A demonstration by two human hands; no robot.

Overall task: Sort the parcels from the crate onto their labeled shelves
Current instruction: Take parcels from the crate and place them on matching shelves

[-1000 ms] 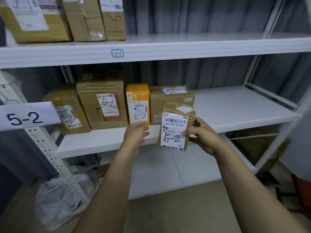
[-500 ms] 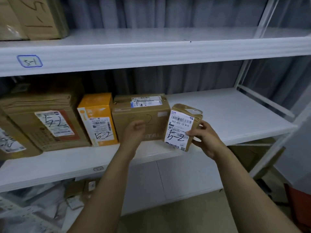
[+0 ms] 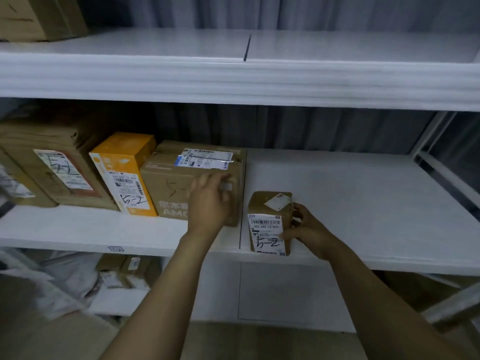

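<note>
Parcel [image 3: 268, 229] now set on shelf [image 3: 363, 203], right hand [image 3: 311, 233] gripping it, left hand [image 3: 207, 206] slack before box [image 3: 166, 183]

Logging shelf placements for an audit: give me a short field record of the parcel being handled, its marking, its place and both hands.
parcel: small brown parcel, upright
marking: handwritten 5-2 on its white label
place: front edge of the middle shelf, right of the large brown box, slightly apart
right hand: right hand grips the parcel's right side
left hand: left hand before the large brown box, holding nothing; contact unclear
neighbour: orange box, also marked 5-2
</note>
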